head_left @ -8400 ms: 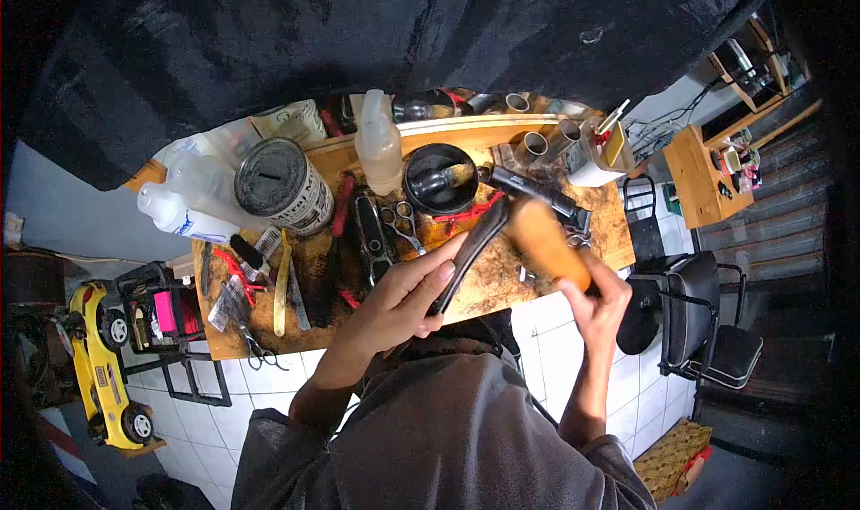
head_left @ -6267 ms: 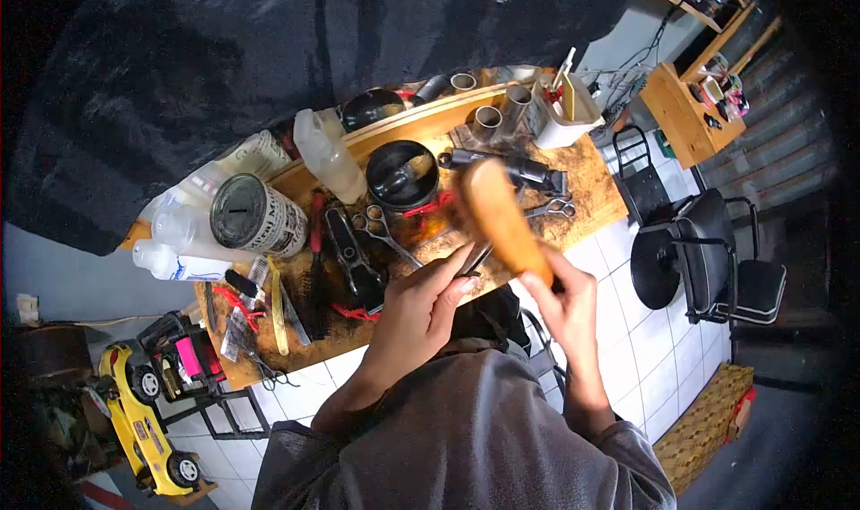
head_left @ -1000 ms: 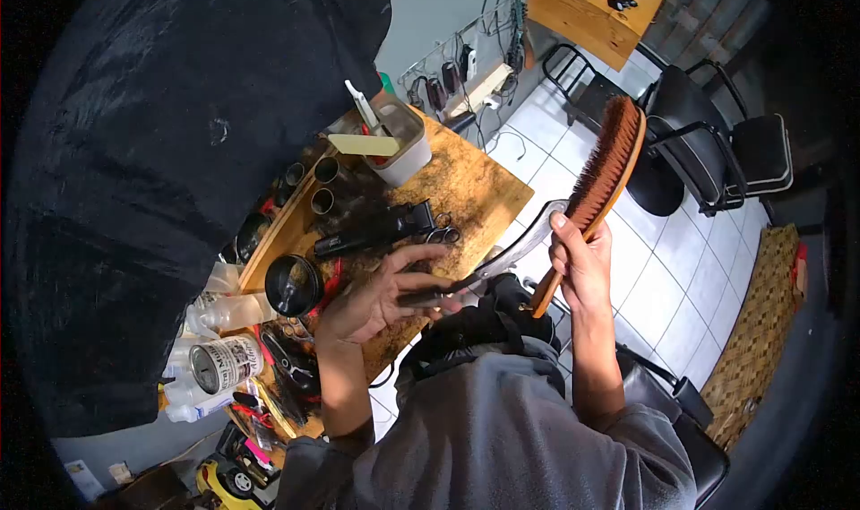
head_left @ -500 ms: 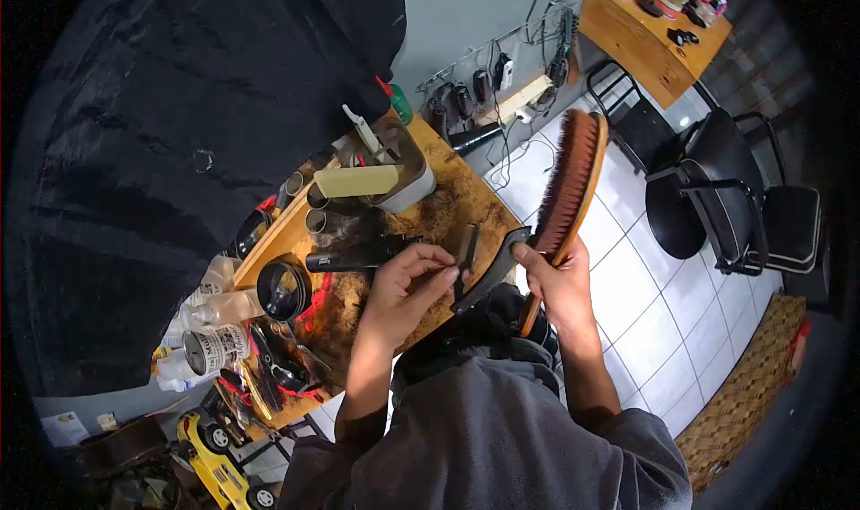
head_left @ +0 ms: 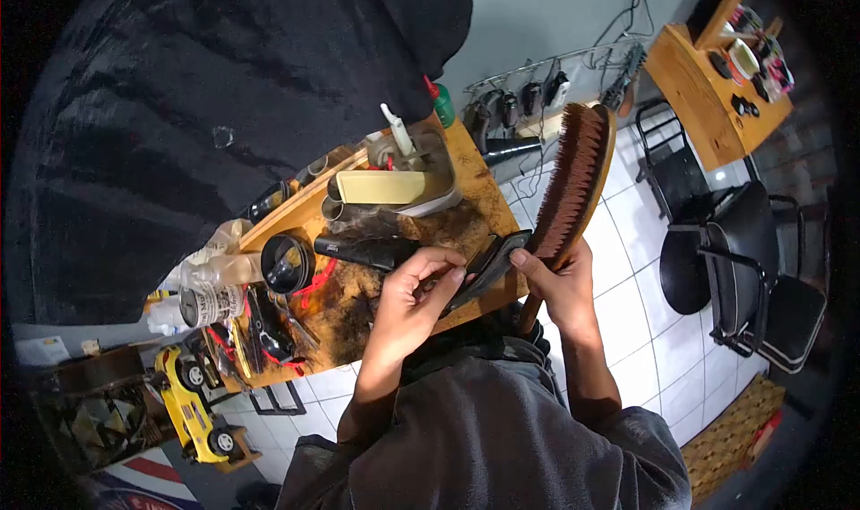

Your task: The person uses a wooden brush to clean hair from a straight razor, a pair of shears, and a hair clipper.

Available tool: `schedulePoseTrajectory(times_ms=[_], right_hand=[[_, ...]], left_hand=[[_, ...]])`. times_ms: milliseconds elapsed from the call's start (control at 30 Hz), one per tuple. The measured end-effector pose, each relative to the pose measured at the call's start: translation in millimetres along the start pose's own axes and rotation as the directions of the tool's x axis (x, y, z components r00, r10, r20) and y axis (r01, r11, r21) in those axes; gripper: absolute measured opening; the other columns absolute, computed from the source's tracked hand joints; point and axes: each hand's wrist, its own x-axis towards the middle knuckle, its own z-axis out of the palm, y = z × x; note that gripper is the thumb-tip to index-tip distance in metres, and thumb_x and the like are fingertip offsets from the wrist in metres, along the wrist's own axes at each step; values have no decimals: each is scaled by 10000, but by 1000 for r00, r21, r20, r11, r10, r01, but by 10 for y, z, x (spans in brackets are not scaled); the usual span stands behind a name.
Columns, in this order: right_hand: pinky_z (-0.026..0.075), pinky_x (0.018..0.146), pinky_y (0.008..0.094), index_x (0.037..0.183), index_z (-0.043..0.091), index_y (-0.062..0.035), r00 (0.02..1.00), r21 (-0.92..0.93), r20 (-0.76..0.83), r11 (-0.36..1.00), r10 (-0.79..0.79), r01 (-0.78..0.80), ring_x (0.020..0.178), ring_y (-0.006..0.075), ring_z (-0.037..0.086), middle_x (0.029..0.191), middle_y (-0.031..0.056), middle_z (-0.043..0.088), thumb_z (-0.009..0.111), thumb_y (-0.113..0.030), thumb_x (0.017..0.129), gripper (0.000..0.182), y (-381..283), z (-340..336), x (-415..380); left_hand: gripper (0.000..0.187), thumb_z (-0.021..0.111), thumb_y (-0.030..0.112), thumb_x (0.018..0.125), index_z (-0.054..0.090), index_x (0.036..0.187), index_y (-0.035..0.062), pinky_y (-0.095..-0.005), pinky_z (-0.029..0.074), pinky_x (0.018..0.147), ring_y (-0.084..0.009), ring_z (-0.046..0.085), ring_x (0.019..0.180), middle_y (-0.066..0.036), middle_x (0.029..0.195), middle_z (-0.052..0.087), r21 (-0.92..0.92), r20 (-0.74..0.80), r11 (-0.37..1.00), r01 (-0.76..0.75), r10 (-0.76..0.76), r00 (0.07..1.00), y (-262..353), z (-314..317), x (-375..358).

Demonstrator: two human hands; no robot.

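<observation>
My right hand [head_left: 566,297] is closed around the wooden handle of a long brush [head_left: 571,183] with brown bristles. Its thumb also presses on the black curved handle of what looks like a folding straight razor [head_left: 494,270]. My left hand [head_left: 410,313] pinches the razor's other arm between thumb and fingertips, left of the handle. The two arms lie close together at a narrow angle; my fingers partly cover them. Below the razor is the hair-strewn wooden counter [head_left: 470,228]. Left of my left hand lies a black cylindrical tool [head_left: 358,251].
A grey bin with a pale yellow flat piece [head_left: 381,187] stands on the counter. Nearby are a black round tub [head_left: 287,264], bottles [head_left: 219,271] and a green bottle [head_left: 442,107]. Clippers [head_left: 530,96] hang on a wall rack. Black chairs [head_left: 739,259] stand at right.
My left hand has moved slightly right, bringing the razor's two arms closer together. The brush stays in my right hand. The view has shifted, moving the counter and chairs in frame.
</observation>
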Motion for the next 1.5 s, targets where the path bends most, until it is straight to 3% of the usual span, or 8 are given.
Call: schedulePoseTrajectory(times_ms=[233, 567, 800, 900, 1033, 1300, 1433, 1500], right_hand=[[459, 580, 214, 977, 551, -3, 996, 17, 86, 999, -35, 34, 671, 69, 568, 795, 5, 612, 736, -83, 805, 264, 9, 63, 139], [290, 388, 196, 877, 516, -60, 992, 249, -67, 964, 109, -89, 453, 27, 409, 648, -29, 521, 691, -108, 851, 183, 81, 226, 205], [224, 364, 205, 784, 460, -99, 995, 288, -54, 956, 79, -60, 415, 21, 315, 575, -59, 411, 622, -117, 901, 200, 46, 284, 263], [286, 378, 197, 981, 537, -30, 994, 186, 58, 978, 88, -97, 443, 23, 401, 664, -16, 543, 671, -164, 877, 216, 69, 307, 307], [308, 379, 194, 1008, 548, -33, 981, 121, 113, 978, 157, -170, 451, 31, 428, 685, 2, 574, 689, -211, 866, 268, 19, 340, 412], [243, 372, 189, 921, 496, -75, 981, 39, 29, 980, 193, -194, 444, 13, 364, 630, -46, 456, 642, -128, 890, 158, -22, 383, 510], [246, 372, 192, 913, 500, -82, 987, 13, 83, 990, 141, -142, 444, 12, 363, 613, -55, 451, 648, -139, 889, 161, 143, 334, 532], [477, 651, 230, 1101, 561, 4, 981, 2, 86, 985, 172, -173, 746, 84, 583, 907, 40, 646, 672, -194, 881, 316, 202, 302, 528]], left_hand=[[150, 592, 34, 908, 599, 1056, 4, -202, 466, 765, -66, 578, 904, -29, 960, 633, 64, -62, 998, -19, 23, 998, 19, -3, -76], [309, 637, -22, 857, 554, 1154, 1, -217, 488, 796, -104, 578, 1000, -69, 1105, 601, -48, -87, 998, -34, 30, 996, 36, 17, -198], [274, 654, -117, 796, 601, 1056, -47, -219, 484, 796, -116, 602, 928, -106, 1075, 615, 80, -240, 969, -235, 248, 939, 38, 36, -163], [246, 671, -119, 772, 624, 1006, -57, -209, 492, 726, -107, 597, 838, -121, 1042, 614, 168, -341, 943, -287, 329, 881, 89, 49, -92], [191, 642, -81, 806, 629, 995, -56, -219, 501, 694, -121, 602, 819, -111, 999, 616, 393, -464, 841, -371, 530, 710, 293, -47, 17], [199, 605, -60, 848, 613, 1047, -68, -239, 512, 703, -148, 649, 785, -114, 985, 626, 355, -516, 894, -272, 431, 740, 301, -80, 228], [250, 621, -30, 850, 603, 1098, -47, -241, 496, 661, -121, 638, 718, -150, 976, 648, 558, -424, 811, -178, 462, 779, 248, -86, 283], [308, 629, -13, 847, 580, 1150, -32, -259, 505, 660, -138, 641, 697, -166, 998, 648, 553, -511, 832, -39, 376, 773, 343, -11, 308]])
